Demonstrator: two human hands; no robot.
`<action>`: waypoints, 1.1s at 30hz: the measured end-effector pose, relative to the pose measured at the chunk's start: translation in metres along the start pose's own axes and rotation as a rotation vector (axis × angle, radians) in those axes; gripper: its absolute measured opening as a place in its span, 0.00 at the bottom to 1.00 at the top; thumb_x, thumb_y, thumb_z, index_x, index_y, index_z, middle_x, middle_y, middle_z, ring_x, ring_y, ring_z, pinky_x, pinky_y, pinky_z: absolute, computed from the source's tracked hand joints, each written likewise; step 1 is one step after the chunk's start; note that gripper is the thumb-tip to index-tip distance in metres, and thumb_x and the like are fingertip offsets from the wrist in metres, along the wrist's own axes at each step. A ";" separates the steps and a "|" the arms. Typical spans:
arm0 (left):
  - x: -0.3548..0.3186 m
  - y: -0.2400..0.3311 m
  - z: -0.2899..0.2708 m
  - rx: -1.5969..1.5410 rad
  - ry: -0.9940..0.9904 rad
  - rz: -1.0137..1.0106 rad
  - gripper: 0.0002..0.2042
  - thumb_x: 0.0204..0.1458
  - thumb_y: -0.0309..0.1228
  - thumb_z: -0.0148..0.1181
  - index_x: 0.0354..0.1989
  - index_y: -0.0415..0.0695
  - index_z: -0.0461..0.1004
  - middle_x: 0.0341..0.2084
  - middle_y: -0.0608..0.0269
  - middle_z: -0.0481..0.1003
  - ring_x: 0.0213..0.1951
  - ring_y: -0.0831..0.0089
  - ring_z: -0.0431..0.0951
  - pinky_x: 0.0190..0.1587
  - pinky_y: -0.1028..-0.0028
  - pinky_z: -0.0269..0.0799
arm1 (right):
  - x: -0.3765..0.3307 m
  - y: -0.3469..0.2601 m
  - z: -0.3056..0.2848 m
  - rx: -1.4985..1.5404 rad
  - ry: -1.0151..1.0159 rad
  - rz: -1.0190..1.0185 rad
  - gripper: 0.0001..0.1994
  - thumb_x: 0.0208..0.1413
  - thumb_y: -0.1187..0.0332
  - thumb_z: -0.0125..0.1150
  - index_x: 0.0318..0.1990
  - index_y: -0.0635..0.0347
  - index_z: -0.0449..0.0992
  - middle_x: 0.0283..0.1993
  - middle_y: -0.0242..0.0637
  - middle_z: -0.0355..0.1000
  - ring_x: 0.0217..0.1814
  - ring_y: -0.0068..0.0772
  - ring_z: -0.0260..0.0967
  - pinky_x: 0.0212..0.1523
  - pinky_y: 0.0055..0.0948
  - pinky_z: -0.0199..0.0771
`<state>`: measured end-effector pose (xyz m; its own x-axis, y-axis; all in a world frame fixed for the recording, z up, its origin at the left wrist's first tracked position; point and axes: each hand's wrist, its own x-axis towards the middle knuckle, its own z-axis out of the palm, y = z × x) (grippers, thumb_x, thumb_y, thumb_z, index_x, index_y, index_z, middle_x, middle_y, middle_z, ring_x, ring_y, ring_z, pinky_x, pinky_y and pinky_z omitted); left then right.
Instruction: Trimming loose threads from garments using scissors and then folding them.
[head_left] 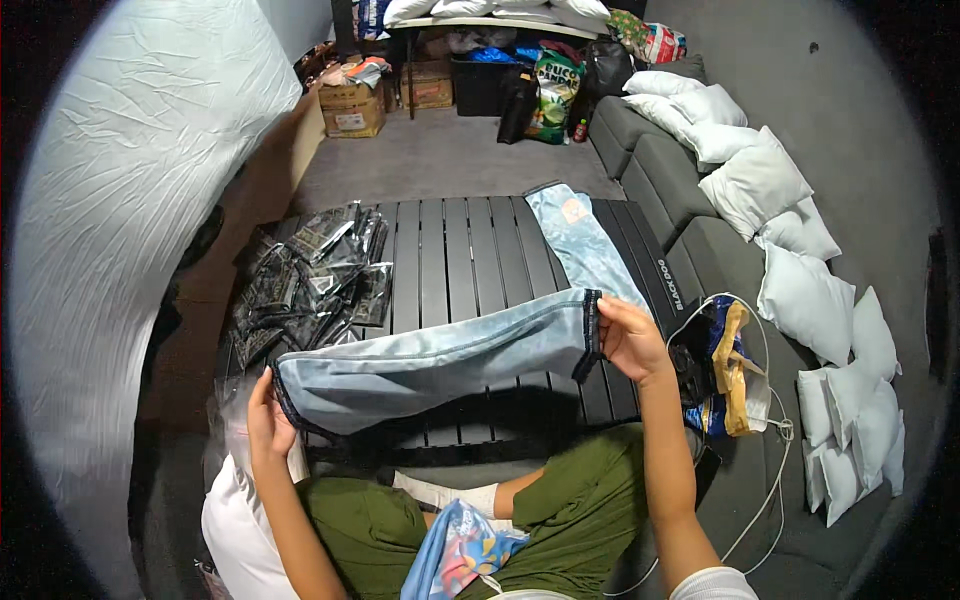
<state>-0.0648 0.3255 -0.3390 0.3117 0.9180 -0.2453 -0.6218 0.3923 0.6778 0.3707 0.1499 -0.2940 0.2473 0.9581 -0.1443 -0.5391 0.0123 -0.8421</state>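
Observation:
A light blue fabric sleeve (430, 355) with dark banded ends is stretched lengthwise above the near side of the black slatted table. My left hand (268, 418) pinches its left end at the dark band. At its right end, my right hand (630, 338) grips the other band between thumb and fingers. The cloth sags slightly along its lower edge, and a seam runs along it. Beyond my right hand lies a similar pale blue sleeve (590, 245) with a small light orange patch, flat on the table. A blue cloth with colourful print (465, 550) rests in my lap.
Several shiny clear packets with dark contents (320, 275) are piled on the table's (433, 250) left side. White pillows (755, 185) line the grey sofa (665, 185) at right. A blue and yellow bag (735, 370) and a white cable (785, 430) are beside my right arm.

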 end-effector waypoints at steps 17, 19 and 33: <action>-0.060 -0.048 0.030 0.959 0.178 -0.130 0.12 0.52 0.34 0.50 0.30 0.37 0.74 0.20 0.64 0.74 0.23 0.77 0.72 0.27 0.76 0.68 | -0.057 0.015 0.083 -0.021 -0.097 0.135 0.08 0.52 0.70 0.51 0.29 0.66 0.71 0.24 0.30 0.69 0.24 0.17 0.66 0.28 0.16 0.65; -0.070 -0.062 0.019 1.571 0.252 0.100 0.14 0.51 0.36 0.49 0.39 0.39 0.73 0.24 0.54 0.75 0.28 0.66 0.76 0.32 0.72 0.68 | -0.065 0.018 0.096 -0.023 -0.137 0.149 0.09 0.50 0.67 0.51 0.27 0.66 0.70 0.25 0.34 0.70 0.24 0.20 0.67 0.27 0.18 0.67; -0.142 -0.106 0.107 0.783 -0.214 -0.135 0.09 0.50 0.28 0.54 0.35 0.34 0.74 0.31 0.62 0.76 0.32 0.80 0.72 0.39 0.81 0.66 | -0.067 0.079 0.108 -0.328 -0.113 0.003 0.13 0.56 0.64 0.48 0.32 0.68 0.73 0.24 0.38 0.72 0.24 0.24 0.69 0.27 0.23 0.71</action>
<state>0.0336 0.1474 -0.3016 0.5273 0.8039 -0.2751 0.0868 0.2711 0.9586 0.2248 0.1171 -0.2944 0.1459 0.9838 -0.1039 -0.2478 -0.0653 -0.9666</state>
